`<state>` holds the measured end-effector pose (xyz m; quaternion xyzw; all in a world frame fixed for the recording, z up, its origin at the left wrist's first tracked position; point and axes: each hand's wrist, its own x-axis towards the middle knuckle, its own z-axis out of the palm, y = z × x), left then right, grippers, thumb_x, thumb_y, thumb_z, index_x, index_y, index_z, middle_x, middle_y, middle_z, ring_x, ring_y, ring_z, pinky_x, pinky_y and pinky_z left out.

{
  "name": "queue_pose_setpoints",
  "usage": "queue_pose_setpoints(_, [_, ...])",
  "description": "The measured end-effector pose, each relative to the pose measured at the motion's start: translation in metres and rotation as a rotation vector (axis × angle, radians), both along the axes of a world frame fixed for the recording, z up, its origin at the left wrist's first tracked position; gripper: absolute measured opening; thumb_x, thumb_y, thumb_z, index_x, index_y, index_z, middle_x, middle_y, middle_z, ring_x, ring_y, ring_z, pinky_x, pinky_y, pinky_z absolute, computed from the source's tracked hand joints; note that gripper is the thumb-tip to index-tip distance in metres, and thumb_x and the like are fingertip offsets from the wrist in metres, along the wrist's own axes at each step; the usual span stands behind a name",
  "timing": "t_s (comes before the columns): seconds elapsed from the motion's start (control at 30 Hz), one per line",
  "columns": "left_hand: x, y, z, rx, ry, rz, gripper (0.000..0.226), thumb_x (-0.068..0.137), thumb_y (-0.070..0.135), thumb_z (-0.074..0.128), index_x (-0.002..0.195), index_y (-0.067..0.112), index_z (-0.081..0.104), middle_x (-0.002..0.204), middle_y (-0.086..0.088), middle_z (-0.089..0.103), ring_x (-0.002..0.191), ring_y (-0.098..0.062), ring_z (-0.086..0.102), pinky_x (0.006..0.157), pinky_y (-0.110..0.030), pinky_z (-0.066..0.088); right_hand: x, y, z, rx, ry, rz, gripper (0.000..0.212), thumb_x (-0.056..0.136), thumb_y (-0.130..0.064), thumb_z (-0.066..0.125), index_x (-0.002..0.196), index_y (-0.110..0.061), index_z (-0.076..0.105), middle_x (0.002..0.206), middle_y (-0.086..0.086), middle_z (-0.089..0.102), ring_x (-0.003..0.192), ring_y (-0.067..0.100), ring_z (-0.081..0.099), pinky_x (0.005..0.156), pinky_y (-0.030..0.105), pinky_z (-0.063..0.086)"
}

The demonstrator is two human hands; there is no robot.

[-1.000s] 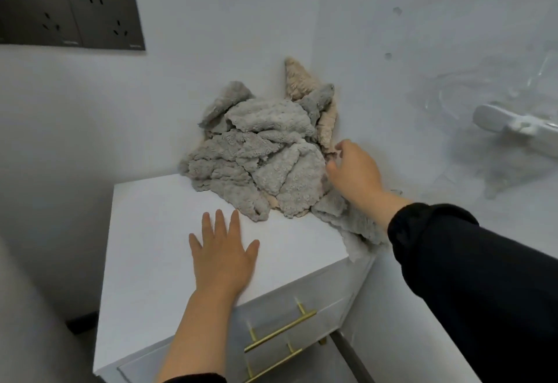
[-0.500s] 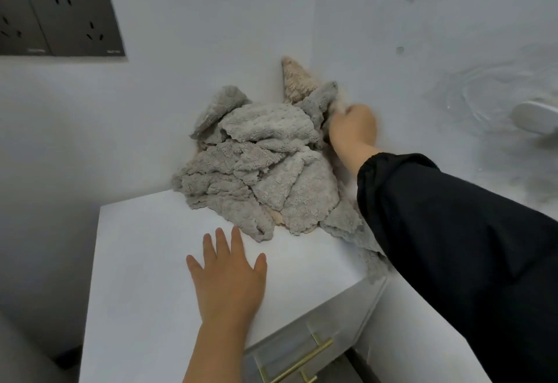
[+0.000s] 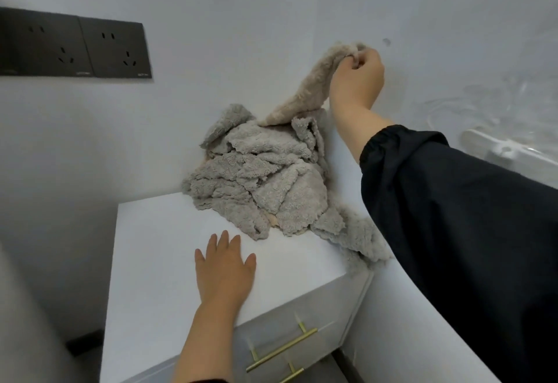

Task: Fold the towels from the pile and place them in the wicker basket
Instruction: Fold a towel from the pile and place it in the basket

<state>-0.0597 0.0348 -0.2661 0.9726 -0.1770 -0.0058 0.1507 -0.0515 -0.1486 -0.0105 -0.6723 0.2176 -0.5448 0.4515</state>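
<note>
A pile of fluffy grey towels (image 3: pixel 265 177) is heaped in the back right corner of a white cabinet top (image 3: pixel 157 262), against the walls. My right hand (image 3: pixel 357 77) is raised above the pile and pinches the corner of a beige towel (image 3: pixel 308 89), which stretches down from my fingers into the heap. My left hand (image 3: pixel 225 265) rests flat on the cabinet top in front of the pile, fingers straight. One grey towel (image 3: pixel 359 237) hangs over the cabinet's right edge. No wicker basket is in view.
The cabinet has drawers with brass handles (image 3: pixel 280 349) below its front edge. Black wall sockets (image 3: pixel 75 47) sit on the left wall. A white fixture (image 3: pixel 507 147) juts from the right wall. White walls close in behind and to the right.
My right hand has risen from the pile's right side to above it, pulling the beige towel's corner up and out. My left hand has stayed flat on the cabinet.
</note>
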Motion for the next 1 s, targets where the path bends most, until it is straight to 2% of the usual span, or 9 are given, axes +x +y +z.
queue_pose_setpoints(0.2, [-0.002,0.007,0.006,-0.016,0.062,-0.022,0.056,0.098,0.042,0.031,0.150,0.022,0.023,0.160,-0.002,0.011,0.147,-0.022,0.003,0.117,-0.047,0.003,-0.049,0.058,-0.027,0.061,-0.131,0.207,0.023,0.089,-0.006,0.050,0.068,-0.012,0.041,0.059,-0.007,0.036,0.044,0.001,0.032,0.049,0.012,0.036])
queue_pose_setpoints(0.33, [-0.008,0.020,0.006,-0.087,0.085,-0.027,0.056,0.096,0.040,0.038,0.147,0.019,0.028,0.156,-0.005,0.023,0.145,-0.024,0.014,0.117,-0.044,0.012,-0.076,0.078,-0.044,0.181,-0.168,0.263,0.025,0.084,-0.010,0.056,0.062,-0.013,0.045,0.060,-0.006,0.043,0.058,0.010,0.044,0.071,0.046,0.056])
queue_pose_setpoints(0.4, [-0.014,0.026,0.012,-0.323,0.125,-0.007,0.064,0.095,0.040,0.048,0.149,0.018,0.023,0.156,-0.003,0.024,0.143,-0.021,0.019,0.117,-0.039,0.017,-0.084,0.087,-0.052,0.232,-0.164,0.316,0.027,0.081,-0.009,0.056,0.059,-0.015,0.044,0.059,-0.003,0.044,0.062,0.016,0.047,0.071,0.053,0.055])
queue_pose_setpoints(0.5, [-0.026,0.032,0.035,-0.904,0.239,-0.067,0.091,0.080,0.047,0.070,0.151,0.028,0.015,0.156,0.004,0.023,0.142,-0.016,0.026,0.116,-0.040,0.025,-0.094,0.100,-0.064,0.264,-0.130,0.368,0.025,0.078,-0.010,0.057,0.056,-0.015,0.046,0.061,0.005,0.047,0.063,0.022,0.049,0.068,0.053,0.052])
queue_pose_setpoints(0.57, [-0.033,0.035,0.050,-1.046,0.155,-0.084,0.100,0.066,0.053,0.080,0.145,0.033,0.022,0.148,0.002,0.037,0.133,-0.015,0.040,0.109,-0.042,0.038,-0.099,0.105,-0.070,0.284,-0.117,0.394,0.023,0.078,-0.009,0.057,0.057,-0.012,0.048,0.058,0.004,0.047,0.061,0.021,0.047,0.062,0.050,0.051])
queue_pose_setpoints(0.67, [-0.051,0.042,0.070,-1.040,0.060,-0.016,0.060,0.075,0.026,0.077,0.127,0.026,0.046,0.124,0.007,0.055,0.112,-0.011,0.054,0.086,-0.014,0.044,-0.110,0.111,-0.076,0.297,-0.084,0.398,0.016,0.081,-0.005,0.056,0.066,-0.007,0.052,0.057,0.003,0.044,0.054,0.011,0.040,0.051,0.027,0.041])
queue_pose_setpoints(0.73, [-0.065,0.049,0.079,-1.128,0.116,0.083,0.021,0.081,0.017,0.068,0.095,0.028,0.058,0.102,0.003,0.065,0.094,-0.017,0.061,0.069,-0.021,0.047,-0.118,0.111,-0.082,0.285,-0.041,0.375,0.014,0.084,-0.005,0.055,0.070,-0.008,0.051,0.058,0.002,0.040,0.049,0.007,0.034,0.047,0.016,0.034])
queue_pose_setpoints(0.8, [-0.078,0.055,0.080,-1.268,0.258,0.111,0.015,0.082,0.018,0.069,0.087,0.029,0.061,0.094,0.001,0.069,0.087,-0.019,0.064,0.065,-0.027,0.048,-0.124,0.105,-0.092,0.298,-0.019,0.345,0.016,0.084,-0.005,0.054,0.070,-0.009,0.050,0.059,-0.001,0.040,0.046,0.003,0.032,0.045,0.013,0.033])
queue_pose_setpoints(1.0, [-0.098,0.075,0.083,-1.135,0.679,0.013,0.021,0.086,0.033,0.066,0.100,0.017,0.066,0.096,-0.005,0.073,0.078,-0.014,0.072,0.060,-0.022,0.055,-0.141,0.072,-0.147,0.447,0.005,0.221,0.031,0.085,-0.009,0.054,0.061,-0.019,0.036,0.058,-0.004,0.035,0.051,0.006,0.032,0.048,0.023,0.027])
